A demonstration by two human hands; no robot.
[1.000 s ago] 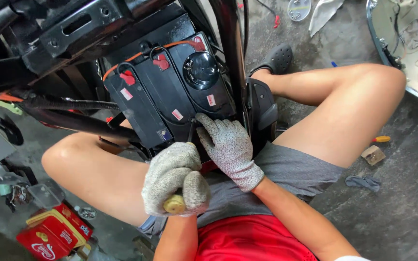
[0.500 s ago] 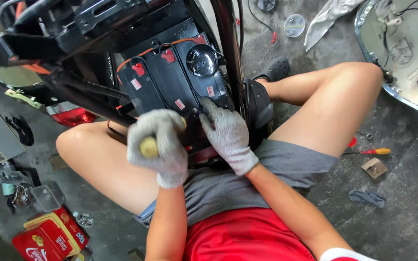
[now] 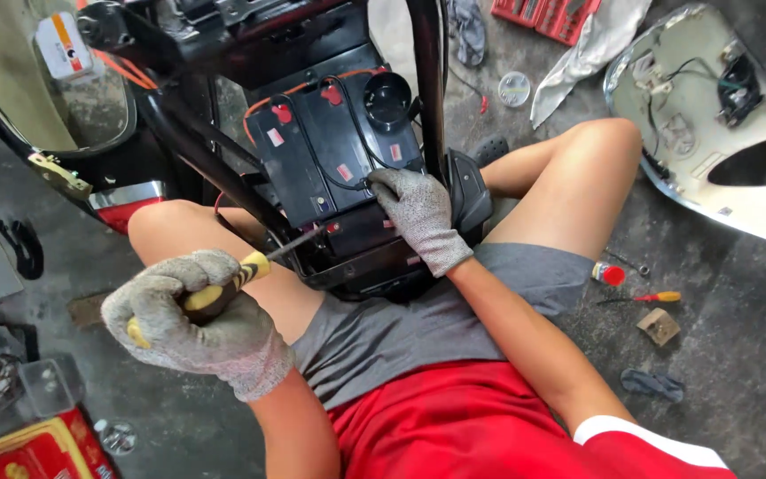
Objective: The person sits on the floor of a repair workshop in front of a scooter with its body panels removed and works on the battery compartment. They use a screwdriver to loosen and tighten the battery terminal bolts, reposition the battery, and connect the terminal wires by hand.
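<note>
I sit on the floor with a stripped scooter frame (image 3: 427, 71) between my knees. My left hand (image 3: 192, 324), in a grey knit glove, is shut on a yellow-and-black screwdriver (image 3: 223, 288); its shaft points up-right toward the lower edge of the black battery box (image 3: 330, 160). My right hand (image 3: 418, 217), also gloved, rests on the front of that box, fingers at a black cable beside the red-tagged batteries. Orange wires run along the top of the box.
A white body panel (image 3: 720, 115) lies at the right. A small red-handled screwdriver (image 3: 653, 298), a red-capped item (image 3: 609, 273) and a dark rag (image 3: 653, 384) lie on the concrete by my right leg. A red box (image 3: 37, 448) sits lower left.
My left hand has drawn back down and left, turning the screwdriver so its shaft now shows, aimed at the box. My right hand stays on the battery box. The view has shifted.
</note>
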